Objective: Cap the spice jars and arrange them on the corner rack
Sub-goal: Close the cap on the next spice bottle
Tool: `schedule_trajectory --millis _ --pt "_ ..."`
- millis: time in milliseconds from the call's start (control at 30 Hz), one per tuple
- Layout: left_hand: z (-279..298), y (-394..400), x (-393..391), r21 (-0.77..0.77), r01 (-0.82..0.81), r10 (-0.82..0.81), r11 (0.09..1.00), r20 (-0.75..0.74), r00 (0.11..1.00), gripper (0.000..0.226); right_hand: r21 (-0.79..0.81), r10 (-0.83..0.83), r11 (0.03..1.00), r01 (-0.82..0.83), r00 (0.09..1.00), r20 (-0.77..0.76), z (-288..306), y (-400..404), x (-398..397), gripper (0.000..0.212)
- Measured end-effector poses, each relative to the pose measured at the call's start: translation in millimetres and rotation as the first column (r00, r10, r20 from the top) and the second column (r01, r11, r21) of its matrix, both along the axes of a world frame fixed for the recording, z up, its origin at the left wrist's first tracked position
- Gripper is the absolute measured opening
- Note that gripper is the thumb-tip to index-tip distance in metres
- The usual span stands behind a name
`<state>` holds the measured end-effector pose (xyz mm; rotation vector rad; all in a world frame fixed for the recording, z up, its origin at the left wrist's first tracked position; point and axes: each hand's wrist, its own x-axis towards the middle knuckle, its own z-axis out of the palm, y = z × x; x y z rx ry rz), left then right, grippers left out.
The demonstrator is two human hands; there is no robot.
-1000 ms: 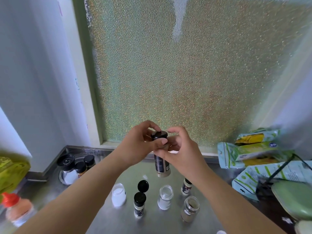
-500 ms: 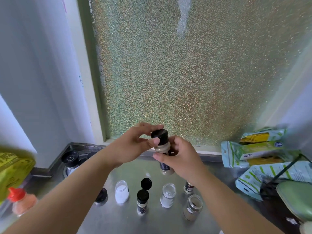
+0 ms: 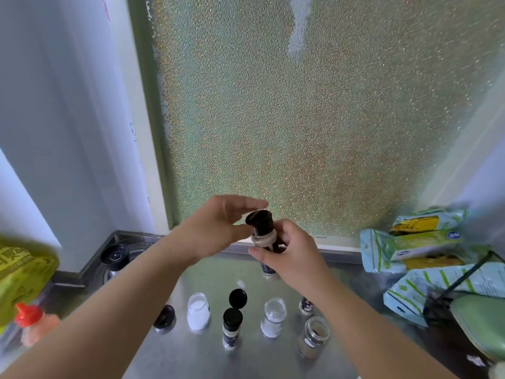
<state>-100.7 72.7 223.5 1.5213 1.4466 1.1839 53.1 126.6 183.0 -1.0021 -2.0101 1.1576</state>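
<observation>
Jar aloft between hands, clear of counter jars below.

Your steel counter, 5 jars on it, loose black cap, red-capped bottle left, food packets right.

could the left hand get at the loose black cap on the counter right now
Probably not yet: the left hand is busy at the cap of the held jar. Once freed, the loose cap lies unobstructed beside its forearm.
</observation>
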Motion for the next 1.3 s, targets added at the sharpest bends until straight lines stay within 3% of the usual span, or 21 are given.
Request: schedule_trajectory --millis 67,133,200,333,467,533,600,700,767,833,933,1033,1100,1167,1200,1300 --pt "-1.7 2.3 4.7 0.017 -0.108 0.108 0.994 -0.006 0.994 0.035 0.018 -0.001 1.0 0.001 1.0 0.005 1.1 1.5 -1.6 0.034" --pt "0.5 3.9 10.5 0.091 -0.315 0.328 0.945 -0.214 0.92 0.034 0.036 0.007 0.999 -0.008 1.0 0.021 2.6 2.0 -2.3 0.034" --pt "2.9 4.7 11.8 0.191 -0.414 0.456 0.89 -0.367 0.811 0.036 0.054 0.008 0.999 -0.011 0.999 0.041 2.4 2.8 -2.5 0.035" --pt "0.2 4.3 2.4 0.144 -0.257 0.29 0.955 -0.305 0.907 0.011 0.046 0.0 0.999 -0.002 0.999 0.035 -0.9 3.6 -1.1 0.035" --pt "-4.6 3.0 -2.9 0.028 -0.029 0.031 0.999 -0.056 0.998 0.043 -0.021 0.016 1.0 -0.017 1.0 -0.014 1.6 2.2 0.1 0.034" --pt "-7.3 4.9 0.4 0.01 -0.068 0.068 0.998 0.021 0.997 0.049 0.006 0.026 1.0 -0.026 1.0 -0.015 3.8 3.7 -1.8 0.035" --pt "-7.1 7.0 6.2 0.046 -0.257 0.261 0.965 -0.101 0.96 0.044 0.065 0.026 0.998 -0.026 1.0 0.015 3.2 6.2 -4.0 0.035" --pt "-4.7 6.7 11.6 0.153 -0.426 0.451 0.892 -0.381 0.807 0.05 0.15 0.023 0.988 -0.035 0.996 0.085 -0.6 9.4 -4.6 0.035" --pt "-4.4 5.5 9.9 0.158 -0.371 0.403 0.915 -0.409 0.819 0.034 0.14 0.022 0.99 -0.036 0.995 0.098 -3.8 9.6 -3.6 0.037" --pt "-3.4 3.0 3.7 0.103 -0.228 0.25 0.968 -0.42 0.872 0.029 0.095 0.026 0.995 -0.036 0.995 0.098 -6.4 7.7 -2.5 0.038" --pt "-3.9 -0.4 -3.0 0.002 -0.032 0.03 0.999 -0.33 0.944 0.053 0.014 0.058 0.998 -0.059 0.998 0.038 -5.1 4.6 -0.5 0.034" --pt "-6.5 -0.3 3.7 0.047 -0.163 0.169 0.986 -0.292 0.941 0.054 0.049 0.067 0.996 -0.069 0.997 0.03 -0.7 3.8 -0.1 0.033" --pt "-4.9 1.5 9.9 0.113 -0.376 0.392 0.92 -0.329 0.859 0.047 0.083 0.059 0.995 -0.064 0.997 0.058 -0.6 4.4 -0.6 0.034" --pt "-3.5 3.0 11.3 0.177 -0.451 0.48 0.875 -0.437 0.761 0.045 0.094 0.063 0.993 -0.07 0.995 0.079 -3.1 5.5 -1.2 0.038" --pt "-3.9 2.8 10.4 0.177 -0.432 0.462 0.885 -0.464 0.756 0.041 0.1 0.065 0.992 -0.074 0.994 0.09 -4.9 6.4 -1.2 0.039" --pt "-2.8 -1.6 1.2 0.061 -0.24 0.242 0.969 -0.437 0.866 0.023 0.109 0.076 0.99 -0.089 0.99 0.121 -8.3 7.4 0.0 0.039"
